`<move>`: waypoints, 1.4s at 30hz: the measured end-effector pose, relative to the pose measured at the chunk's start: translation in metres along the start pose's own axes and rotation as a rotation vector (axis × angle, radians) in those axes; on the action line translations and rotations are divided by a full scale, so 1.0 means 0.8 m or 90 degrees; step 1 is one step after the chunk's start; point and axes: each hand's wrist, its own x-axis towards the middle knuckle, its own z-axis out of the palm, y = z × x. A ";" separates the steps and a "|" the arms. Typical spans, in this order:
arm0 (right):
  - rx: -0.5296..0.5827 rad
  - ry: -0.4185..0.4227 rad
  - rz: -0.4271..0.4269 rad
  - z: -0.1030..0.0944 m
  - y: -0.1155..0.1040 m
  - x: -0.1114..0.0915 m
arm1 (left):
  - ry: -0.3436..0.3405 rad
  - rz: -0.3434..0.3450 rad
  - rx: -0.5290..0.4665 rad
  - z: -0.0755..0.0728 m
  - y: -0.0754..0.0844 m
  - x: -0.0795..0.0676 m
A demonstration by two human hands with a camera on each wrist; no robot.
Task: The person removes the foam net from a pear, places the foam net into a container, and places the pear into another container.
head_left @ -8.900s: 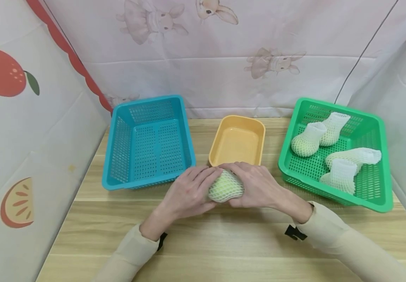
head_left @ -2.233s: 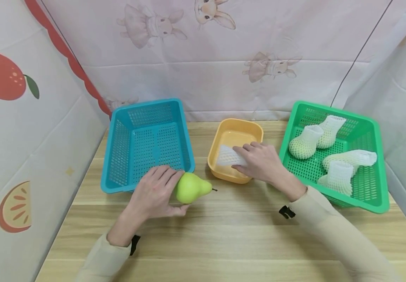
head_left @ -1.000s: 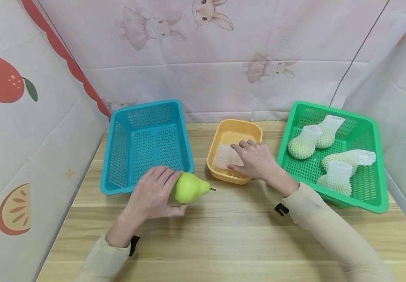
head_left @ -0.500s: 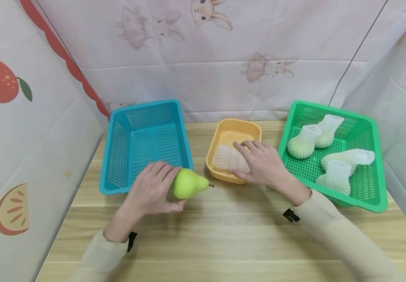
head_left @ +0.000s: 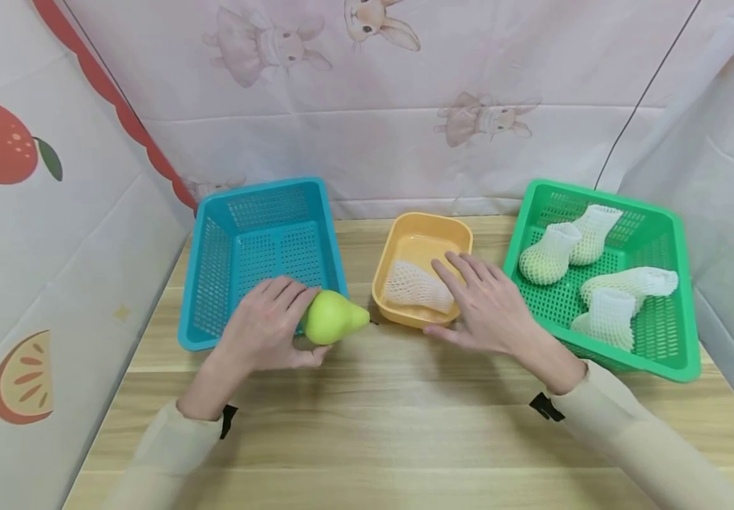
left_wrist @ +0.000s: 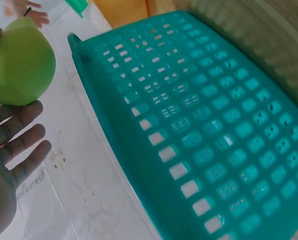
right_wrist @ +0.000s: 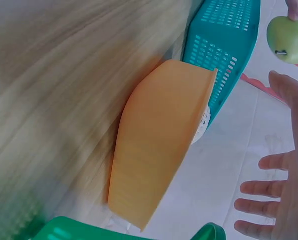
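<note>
A bare green pear (head_left: 329, 317) is gripped by my left hand (head_left: 265, 326) between thumb and fingers, in front of the blue basket's near right corner; its dark stem points right. The left wrist view shows the same pear (left_wrist: 23, 62) raised near the blue basket wall (left_wrist: 153, 95). My right hand (head_left: 491, 308) hovers at the near right edge of the orange tray (head_left: 392, 244), fingers spread, holding nothing. Inside that tray lies a white foam net sleeve (head_left: 416, 285). In the right wrist view the right hand's (right_wrist: 283, 200) fingers stand apart from the tray.
The blue basket (head_left: 187, 312) stands at the left with nothing visible in it. At the right, a green basket (head_left: 686, 304) holds several pears in white foam nets (head_left: 545, 255). A wooden table (head_left: 380, 432) carries everything, with fabric walls behind and at the sides.
Earlier both hands held a netted pear; then the left held it bare while the right put the net in the orange tray. The right has let go and drawn back; the left shifts toward the blue basket.
</note>
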 end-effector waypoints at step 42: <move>0.018 -0.016 0.078 -0.020 0.008 -0.071 | -0.213 -0.051 0.023 -0.015 -0.160 0.018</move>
